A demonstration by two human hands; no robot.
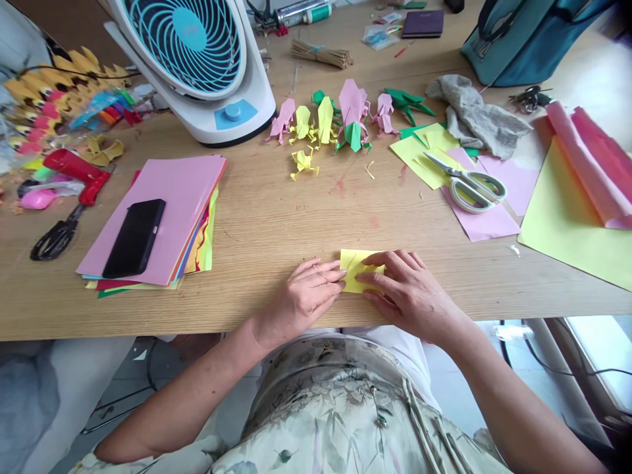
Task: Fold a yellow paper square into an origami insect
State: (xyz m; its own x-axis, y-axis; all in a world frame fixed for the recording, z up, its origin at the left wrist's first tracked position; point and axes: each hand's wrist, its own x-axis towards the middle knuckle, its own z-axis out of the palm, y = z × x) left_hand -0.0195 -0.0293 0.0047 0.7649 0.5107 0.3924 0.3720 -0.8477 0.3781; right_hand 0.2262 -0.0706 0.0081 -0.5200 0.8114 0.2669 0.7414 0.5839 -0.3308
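Observation:
A small folded yellow paper (356, 262) lies on the wooden table (276, 217) near its front edge. My left hand (306, 296) rests at the paper's left side, fingers together, fingertips pressing on its edge. From the right, my right hand (409, 293) covers part of the paper, its fingers pressing it flat. Neither hand lifts the paper off the table.
Folded paper frogs (326, 122) in pink, yellow and green stand behind. Scissors (469, 184) lie on paper scraps to the right. A coloured paper stack (187, 191) with a black phone (134, 238) sits left. A fan (197, 59), black scissors (56, 237) and a teal bag (523, 36) ring the table.

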